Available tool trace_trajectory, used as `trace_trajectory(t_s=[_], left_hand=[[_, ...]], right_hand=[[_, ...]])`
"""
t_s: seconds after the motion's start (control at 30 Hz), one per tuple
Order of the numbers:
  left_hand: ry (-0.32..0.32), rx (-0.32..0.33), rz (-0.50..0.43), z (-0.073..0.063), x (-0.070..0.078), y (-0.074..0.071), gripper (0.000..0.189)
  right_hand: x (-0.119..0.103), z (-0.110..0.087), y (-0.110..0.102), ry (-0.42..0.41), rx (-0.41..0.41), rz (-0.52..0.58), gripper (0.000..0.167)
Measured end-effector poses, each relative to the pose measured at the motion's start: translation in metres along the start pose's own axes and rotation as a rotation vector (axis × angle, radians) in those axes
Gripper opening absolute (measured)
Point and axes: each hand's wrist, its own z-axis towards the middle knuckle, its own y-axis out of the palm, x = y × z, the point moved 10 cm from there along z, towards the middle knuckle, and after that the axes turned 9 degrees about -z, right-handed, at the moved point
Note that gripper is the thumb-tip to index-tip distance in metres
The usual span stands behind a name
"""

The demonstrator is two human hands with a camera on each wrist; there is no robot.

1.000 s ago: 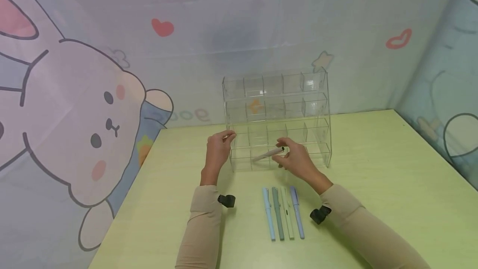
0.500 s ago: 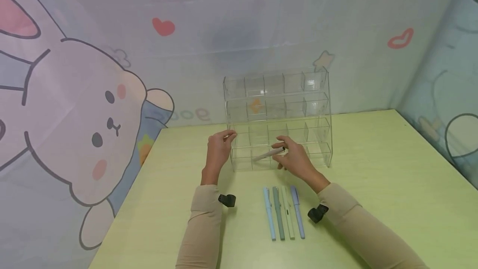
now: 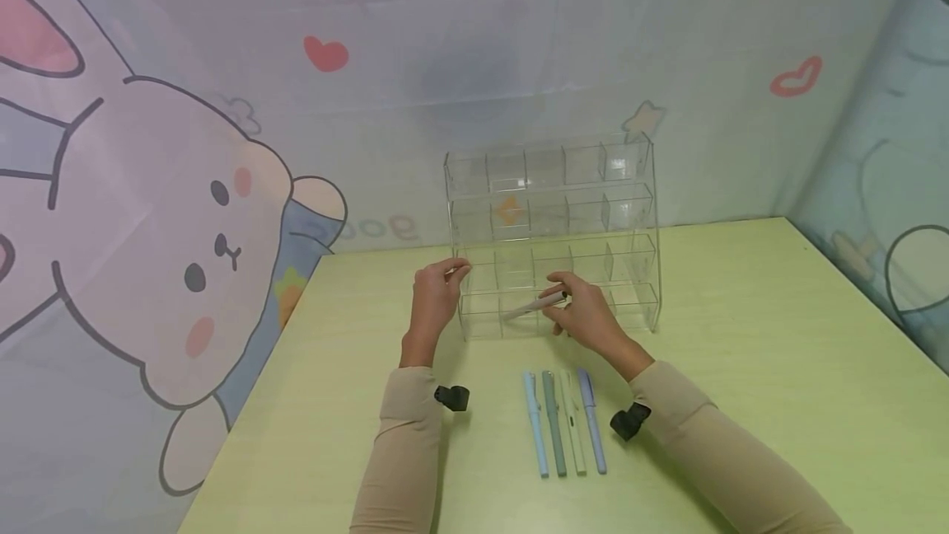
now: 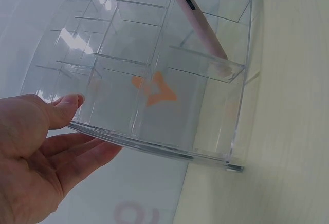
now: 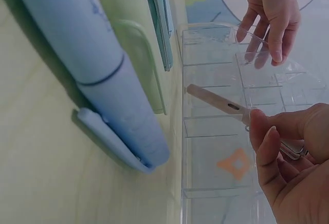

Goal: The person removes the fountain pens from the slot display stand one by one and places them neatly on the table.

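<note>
A pale pink pen (image 3: 537, 303) slants down to the left, its lower end at the second compartment from the left in the bottom row of a clear tiered rack (image 3: 655, 229). My right hand (image 3: 589, 320) pinches the pen's upper part between thumb and fingers; in the right wrist view the pen's barrel (image 5: 216, 99) points away from the fingertips. At the rack's left side, my left hand (image 3: 435, 295) grips the side panel's edge. The left wrist view has that thumb on one side of the panel (image 4: 154, 149) and the fingers on the other.
In front of the rack lie several capped pens side by side: light blue (image 3: 535, 427), dark green (image 3: 553, 427), pale green (image 3: 572, 427) and lavender (image 3: 591, 423). The rack stands on a pale yellow-green table (image 3: 764, 353), before a printed cloth backdrop (image 3: 385, 105).
Both hands keep nearly the same place, and the pink pen still slants at the bottom row. The right forearm has shifted slightly left.
</note>
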Motion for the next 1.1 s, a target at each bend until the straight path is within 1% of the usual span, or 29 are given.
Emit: trace_trajectory(t_s=[0.27, 0.43, 0.53, 0.67, 0.77, 0.93, 1.1], left_hand=[[-0.010, 0.005, -0.007, -0.001, -0.002, 0.000, 0.020], [0.006, 0.006, -0.002, -0.001, -0.001, 0.000, 0.019], [0.009, 0.006, -0.001, 0.000, 0.000, 0.000, 0.019], [-0.005, 0.006, -0.004, 0.001, -0.002, 0.000, 0.020], [-0.012, 0.004, -0.004, 0.001, -0.002, 0.001, 0.020], [-0.009, 0.002, 0.001, 0.001, -0.003, 0.002, 0.020], [-0.019, 0.002, 0.005, 0.001, -0.004, 0.002, 0.020]], right_hand=[[0.001, -0.001, -0.001, -0.013, 0.010, 0.005, 0.050], [0.002, -0.002, -0.004, -0.020, 0.034, 0.006, 0.049], [-0.003, -0.004, -0.012, -0.056, 0.063, 0.024, 0.049], [-0.010, -0.007, -0.024, -0.093, 0.094, 0.067, 0.049], [-0.011, -0.010, -0.034, -0.091, 0.114, 0.085, 0.051], [-0.015, -0.014, -0.050, -0.087, 0.161, 0.056, 0.051], [-0.025, -0.017, -0.065, -0.107, 0.206, 0.029, 0.050]])
